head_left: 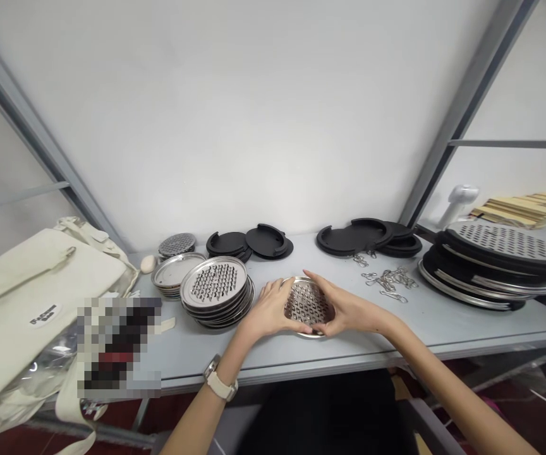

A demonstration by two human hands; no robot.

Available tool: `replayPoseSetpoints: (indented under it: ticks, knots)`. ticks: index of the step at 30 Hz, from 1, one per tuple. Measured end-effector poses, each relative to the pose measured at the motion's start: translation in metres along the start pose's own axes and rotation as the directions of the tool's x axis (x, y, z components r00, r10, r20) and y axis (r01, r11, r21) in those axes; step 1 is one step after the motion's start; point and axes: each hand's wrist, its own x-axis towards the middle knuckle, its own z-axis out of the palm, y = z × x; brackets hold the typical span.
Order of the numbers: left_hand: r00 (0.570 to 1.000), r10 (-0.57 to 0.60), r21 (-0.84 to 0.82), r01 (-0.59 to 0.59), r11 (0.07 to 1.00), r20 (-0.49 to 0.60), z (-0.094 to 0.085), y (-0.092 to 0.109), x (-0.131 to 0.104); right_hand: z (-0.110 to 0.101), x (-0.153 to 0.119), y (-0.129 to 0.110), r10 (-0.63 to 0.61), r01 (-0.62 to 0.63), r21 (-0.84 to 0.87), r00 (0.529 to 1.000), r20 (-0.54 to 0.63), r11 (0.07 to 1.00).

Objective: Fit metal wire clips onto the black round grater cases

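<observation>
A round metal grater plate with rows of raised holes lies at the table's front, between my hands. My left hand curves round its left rim, thumb along the near edge. Round the right side bends my right hand, its thumb near the left one at the front. Both hands grip the rim; the undersides of the fingers are hidden. Left of my left hand stands a stack of similar grater plates. Behind that is a pile of plain metal discs.
Black round holders and more black holders lie along the wall. Wire clips are scattered at right, beside a tall stack of black holders and graters. A cream bag covers the left end of the grey table.
</observation>
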Motion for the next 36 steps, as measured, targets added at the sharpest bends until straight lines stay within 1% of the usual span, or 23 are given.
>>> replayPoseSetpoints:
  ticks: [7, 10, 16, 19, 23, 28, 33, 36]
  knots:
    - [0.999, 0.01, -0.019, -0.011, 1.0, -0.046, 0.0, 0.002, -0.001, 0.003, -0.002, 0.002, -0.038, 0.036, -0.031, 0.998, -0.049, 0.999]
    - [0.998, 0.01, -0.018, -0.011, 1.0, -0.064, 0.0, 0.003, -0.002, 0.005, -0.002, 0.005, -0.026, 0.023, -0.049, 0.998, -0.061, 0.999]
    - [0.998, 0.007, -0.006, -0.007, 1.0, -0.062, 0.0, 0.002, 0.001, 0.002, -0.002, -0.001, 0.052, -0.053, -0.067, 0.998, -0.026, 0.996]
    - [0.999, 0.003, 0.015, -0.003, 1.0, -0.053, -0.001, 0.001, 0.001, -0.002, -0.001, -0.003, 0.063, -0.063, -0.049, 0.998, 0.0, 0.997]
    - [0.998, -0.014, 0.013, 0.014, 1.0, -0.068, 0.001, 0.002, -0.001, -0.009, 0.001, 0.0, 0.058, -0.058, -0.014, 0.997, 0.056, 0.998]
    - [0.996, -0.03, 0.025, 0.033, 0.999, -0.083, 0.005, 0.0, -0.003, -0.012, 0.005, 0.008, 0.148, -0.141, -0.084, 0.984, 0.097, 0.987]
    - [0.997, -0.06, 0.028, 0.062, 0.998, -0.054, 0.006, -0.003, -0.002, -0.013, 0.008, 0.01, 0.158, -0.146, -0.099, 0.979, 0.127, 0.984]
    - [0.997, -0.069, 0.013, 0.07, 0.997, -0.045, 0.007, -0.003, -0.003, -0.015, 0.01, 0.006, 0.133, -0.123, -0.085, 0.984, 0.119, 0.989]
